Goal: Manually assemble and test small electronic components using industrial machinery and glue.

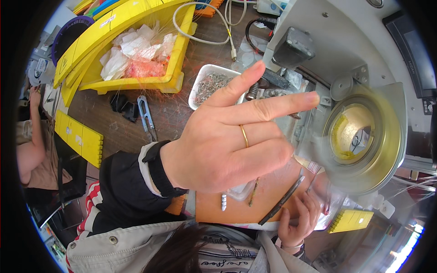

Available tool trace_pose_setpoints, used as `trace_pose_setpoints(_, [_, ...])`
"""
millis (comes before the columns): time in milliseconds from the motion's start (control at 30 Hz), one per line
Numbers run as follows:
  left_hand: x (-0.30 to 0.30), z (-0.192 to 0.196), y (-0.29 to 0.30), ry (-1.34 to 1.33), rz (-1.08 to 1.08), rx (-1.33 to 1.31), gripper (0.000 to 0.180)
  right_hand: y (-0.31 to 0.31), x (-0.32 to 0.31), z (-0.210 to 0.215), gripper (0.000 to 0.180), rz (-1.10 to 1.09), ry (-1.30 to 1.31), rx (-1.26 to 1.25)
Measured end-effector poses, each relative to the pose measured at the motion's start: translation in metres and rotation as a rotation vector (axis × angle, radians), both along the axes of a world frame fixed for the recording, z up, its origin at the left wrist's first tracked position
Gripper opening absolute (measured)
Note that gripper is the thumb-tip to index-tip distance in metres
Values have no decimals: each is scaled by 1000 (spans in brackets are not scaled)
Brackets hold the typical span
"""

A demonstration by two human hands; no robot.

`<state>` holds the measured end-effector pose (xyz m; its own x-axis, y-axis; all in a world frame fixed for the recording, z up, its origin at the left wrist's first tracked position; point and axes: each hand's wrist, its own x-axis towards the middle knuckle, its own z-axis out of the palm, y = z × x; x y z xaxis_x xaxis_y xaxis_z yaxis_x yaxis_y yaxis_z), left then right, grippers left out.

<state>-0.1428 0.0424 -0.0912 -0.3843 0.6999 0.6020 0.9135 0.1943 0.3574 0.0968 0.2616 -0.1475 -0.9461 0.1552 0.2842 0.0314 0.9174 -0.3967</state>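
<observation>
Head view: at the centre of the frame, the left hand point(227, 150) pinches a flat brush point(311, 166), its little and ring fingers outstretched, the bristles near the blurred round metal disc point(387, 148) at right. At lower right, the right hand point(300, 220) curls loosely beside a slender dark rod point(281, 201) above an orange board point(216, 216); whether it grips anything cannot be told.

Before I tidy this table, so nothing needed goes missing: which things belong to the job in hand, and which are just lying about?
Job in hand, apparently:
brush, in the left hand
drum, by the brush end

Lying about, apparently:
blue tool
cable
yellow bin
</observation>
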Motion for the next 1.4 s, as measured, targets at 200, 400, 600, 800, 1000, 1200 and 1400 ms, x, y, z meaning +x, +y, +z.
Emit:
trace_pose_setpoints(200, [0,-3,0,42,4,52,9,-1,2,3,33,7,46,-9])
trace_pose_setpoints(400, [-1,0,6,49,-29,111,14,0,15,15,30,21,195,-235])
trace_pose_setpoints(600, [-2,2,4,148,37,82,17,-45,6,120,25,310,562,-864])
trace_pose_setpoints(800, [-2,-2,5,129,3,84,15,-82,1,165,13,608,496,-1390])
trace_pose_setpoints(1000, [1,-1,7,152,29,113,12,-85,-8,141,14,771,496,-1441])
trace_pose_setpoints(1200, [-1,0,4,133,14,121,12,-118,-1,153,14,497,581,-1412])
trace_pose_setpoints(1400, [-1,-1,3,116,6,106,13,-89,-15,136,18,836,630,-1394])
